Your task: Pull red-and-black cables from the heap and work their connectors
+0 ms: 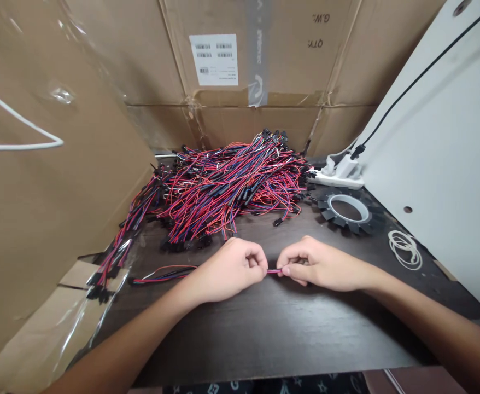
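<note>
A thin wire bundle (274, 271), pink and dark, stretches across the short gap between my two hands, low over the dark table. My left hand (234, 269) pinches it on one side, and its fingers hide what lies inside the grip. On the other side my right hand (320, 265) is closed on the same wires with thumb and forefinger. Left of my left hand, a wire harness (164, 274) with red, black and blue strands lies on the table, partly covered by my wrist. Behind my hands rises a large pile of wire harnesses (227, 191) with black connectors.
A tape roll (349, 210) with dark strips around its rim lies at right, near a coiled white cord (404, 250). Behind it sits a white power strip (338, 178) with plugs. Cardboard boxes (223, 120) wall the back and left; a white panel (437, 137) stands right.
</note>
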### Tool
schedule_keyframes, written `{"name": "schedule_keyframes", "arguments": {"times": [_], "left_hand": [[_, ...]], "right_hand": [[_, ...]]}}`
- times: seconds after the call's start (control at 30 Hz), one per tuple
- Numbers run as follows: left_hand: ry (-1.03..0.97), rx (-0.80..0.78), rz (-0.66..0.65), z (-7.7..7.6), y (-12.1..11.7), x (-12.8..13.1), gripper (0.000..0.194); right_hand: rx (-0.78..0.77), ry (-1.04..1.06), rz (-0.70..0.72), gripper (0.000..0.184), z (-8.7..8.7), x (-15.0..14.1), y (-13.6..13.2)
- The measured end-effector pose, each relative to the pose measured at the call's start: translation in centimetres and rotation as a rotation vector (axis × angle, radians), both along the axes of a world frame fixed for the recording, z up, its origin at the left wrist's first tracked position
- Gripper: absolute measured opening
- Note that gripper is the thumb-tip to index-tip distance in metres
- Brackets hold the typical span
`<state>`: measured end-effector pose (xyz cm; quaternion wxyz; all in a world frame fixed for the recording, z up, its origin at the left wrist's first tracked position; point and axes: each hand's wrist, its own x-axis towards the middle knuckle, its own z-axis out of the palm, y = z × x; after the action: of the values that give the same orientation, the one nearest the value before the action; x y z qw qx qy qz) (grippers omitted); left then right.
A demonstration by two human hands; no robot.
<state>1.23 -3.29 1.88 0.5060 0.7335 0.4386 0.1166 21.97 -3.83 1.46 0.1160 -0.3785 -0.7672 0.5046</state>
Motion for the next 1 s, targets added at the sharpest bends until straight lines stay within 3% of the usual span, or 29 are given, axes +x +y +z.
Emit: {"name": "schedule_keyframes", "arguments": {"times": [0.4,0.63,1.0], "left_hand": [[0.044,0.090,-0.042,-0.1,0.0,0.0,0.016],[0.082,0.085,-0.025,0.0,-0.1,-0.1,0.016],[0.056,0.080,0.009,0.5,0.0,-0.2,0.015]], "right_hand": [[0.043,0.018,0.001,0.018,-0.3,-0.1,0.1],[-0.161,0.163,-0.018,0.030,-0.7,0.4,0.3],[-0.300,0.234,-0.165,0.057,-1.1,0.2,0.5]]}}
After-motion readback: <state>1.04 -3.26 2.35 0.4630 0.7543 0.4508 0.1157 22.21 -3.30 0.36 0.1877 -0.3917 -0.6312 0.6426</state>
